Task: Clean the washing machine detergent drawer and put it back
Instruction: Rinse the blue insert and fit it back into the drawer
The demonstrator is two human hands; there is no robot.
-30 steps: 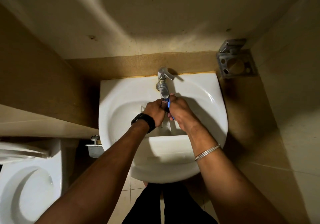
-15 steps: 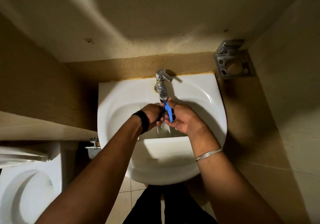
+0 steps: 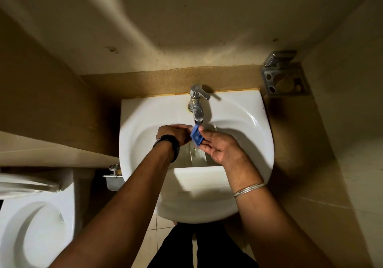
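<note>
A small blue plastic insert (image 3: pixel 196 136) from the detergent drawer is held just under the spout of the chrome tap (image 3: pixel 197 106), over the white sink (image 3: pixel 255 143). My left hand (image 3: pixel 173 134), with a black watch on the wrist, grips the insert's left side. My right hand (image 3: pixel 219 146), palm up with a metal bangle on the wrist, pinches its right side with thumb and fingertips. The white detergent drawer (image 3: pixel 196 176) lies in the basin below my hands, partly hidden by them.
A metal holder (image 3: pixel 285 81) is fixed to the wall at the right of the sink. A white toilet (image 3: pixel 31 226) stands at the lower left, with a small metal fitting (image 3: pixel 114 175) between it and the sink. Tiled walls close in on both sides.
My hands have dropped a little from the tap spout and spread apart. The blue insert has turned, so its flat face shows between my fingers.
</note>
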